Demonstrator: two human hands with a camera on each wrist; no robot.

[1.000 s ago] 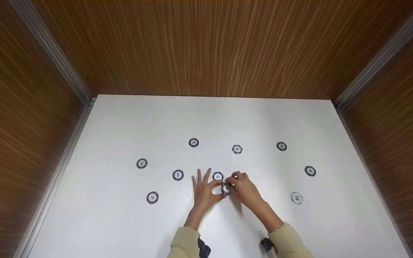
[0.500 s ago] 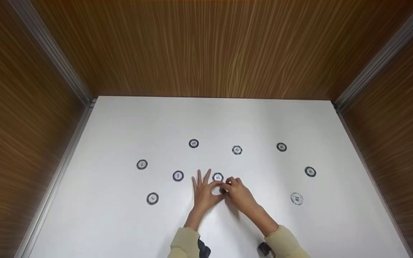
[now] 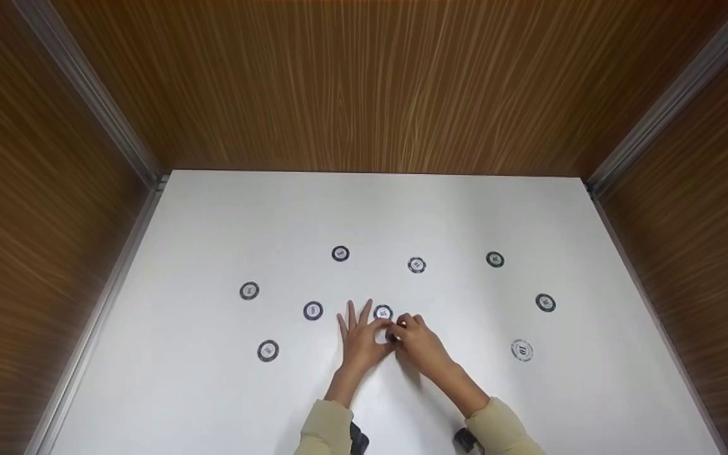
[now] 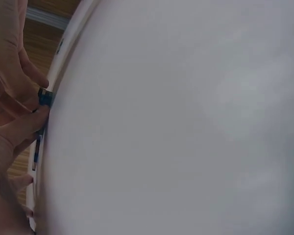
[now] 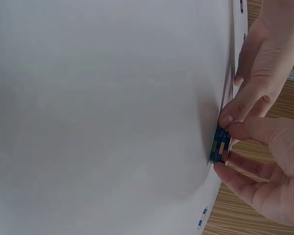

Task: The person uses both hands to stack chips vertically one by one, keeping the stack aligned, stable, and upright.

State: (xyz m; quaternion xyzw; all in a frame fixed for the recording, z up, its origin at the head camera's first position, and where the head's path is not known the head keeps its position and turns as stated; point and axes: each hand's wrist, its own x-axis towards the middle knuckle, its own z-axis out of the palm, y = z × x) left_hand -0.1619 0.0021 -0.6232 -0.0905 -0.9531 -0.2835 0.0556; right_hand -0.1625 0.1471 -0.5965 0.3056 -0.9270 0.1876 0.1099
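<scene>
Both hands meet at a short stack of poker chips (image 5: 219, 146) near the front middle of the white table. In the head view my left hand (image 3: 361, 346) holds the stack between thumb and forefinger, its other fingers spread out straight. From the right, my right hand (image 3: 426, 349) grips the same stack and covers most of it. Green and blue chip edges show in the right wrist view, with right fingertips at its side. A loose chip (image 3: 383, 312) lies flat just beyond the fingers.
Several single chips lie spread about the white table (image 3: 212, 392), among them a purple-edged chip (image 3: 313, 310) left of the left hand and a pale chip (image 3: 522, 350) at right. Wood-grain panels (image 3: 364, 88) stand at the back and both sides.
My right hand has moved slightly left and now covers the chip face that showed between the hands. The left hand stays in place.
</scene>
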